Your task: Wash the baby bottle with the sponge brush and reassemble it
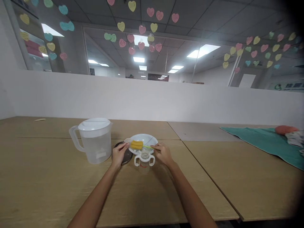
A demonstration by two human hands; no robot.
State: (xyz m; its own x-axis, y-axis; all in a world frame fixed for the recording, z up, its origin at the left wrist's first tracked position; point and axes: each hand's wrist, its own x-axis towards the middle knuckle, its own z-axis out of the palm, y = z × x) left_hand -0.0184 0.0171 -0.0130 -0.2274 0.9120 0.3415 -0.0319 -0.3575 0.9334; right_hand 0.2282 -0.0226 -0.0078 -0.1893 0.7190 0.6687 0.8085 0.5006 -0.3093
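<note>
My right hand [163,152] is closed around the handle of a bottle brush with a yellow sponge head [136,145] and a thin green stem. The brush lies level over a white bowl [152,139], its head toward my left hand [119,153]. In that hand's closed fingertips is a small pale ring-shaped piece [127,140], too small to make out fully. Between my hands, in front of the bowl, stands a clear baby bottle [144,165] with two white handles and an uncapped neck. Small pale pieces show inside the bowl.
A translucent lidded pitcher [97,144] with clear liquid stands left of my hands. Partly under my left hand is a dark round dish [128,157]. At the far right, a green cloth [258,137] bears a reddish item [285,129]. A white wall [154,101] rises behind the tables.
</note>
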